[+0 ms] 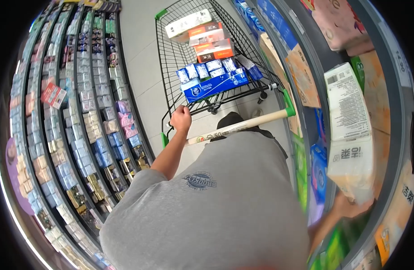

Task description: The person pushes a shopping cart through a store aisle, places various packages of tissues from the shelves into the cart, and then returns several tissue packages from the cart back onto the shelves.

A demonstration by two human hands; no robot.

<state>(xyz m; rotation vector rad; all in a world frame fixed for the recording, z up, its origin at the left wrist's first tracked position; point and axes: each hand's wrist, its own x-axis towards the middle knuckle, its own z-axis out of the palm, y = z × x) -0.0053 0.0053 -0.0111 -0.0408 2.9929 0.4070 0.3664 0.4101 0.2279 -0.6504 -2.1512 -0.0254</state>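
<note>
White pack point(349, 130) (boxy, plastic-wrapped) fills right hand point(351, 205).

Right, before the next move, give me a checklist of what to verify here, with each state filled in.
1. Right hand has the white pack: ok, gripping its near end.
2. Both hands on the cart: not ok, the right is over at the shelf.
3. Left hand secure on the cart: cannot tell; it is a fist at the near rim, fingertips hidden.
4. Pack free of the shelf goods: cannot tell, they overlap in this view.
5. Space in the cart: ok, bare wire shows left of the orange-red boxes.
6. Blue carton inside the cart: ok, at the near end.
</note>
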